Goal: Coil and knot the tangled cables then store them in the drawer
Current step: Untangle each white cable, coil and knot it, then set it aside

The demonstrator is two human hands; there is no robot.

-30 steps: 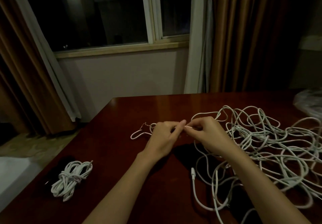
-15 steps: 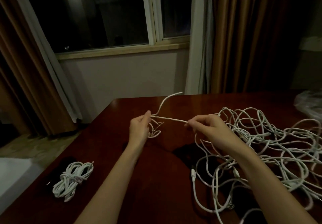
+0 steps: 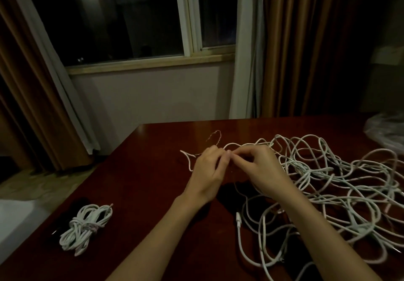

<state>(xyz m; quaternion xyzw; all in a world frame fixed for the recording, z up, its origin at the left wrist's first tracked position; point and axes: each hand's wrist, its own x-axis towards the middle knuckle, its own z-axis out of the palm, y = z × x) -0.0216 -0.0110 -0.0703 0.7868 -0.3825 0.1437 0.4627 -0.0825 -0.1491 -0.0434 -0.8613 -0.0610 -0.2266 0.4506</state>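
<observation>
Cable (image 3: 236,145) pinched by left hand (image 3: 208,171), right hand (image 3: 260,169).

Honestly there's nothing for you to read here. No text, labels, brand marks, numbers or signs show up anywhere: not on the tangled cables (image 3: 328,184), not on the coiled bundle (image 3: 85,228), not on the worktop (image 3: 140,189). The light is dim, and the connector (image 3: 238,219) near your right arm is too small to show any print.
</observation>
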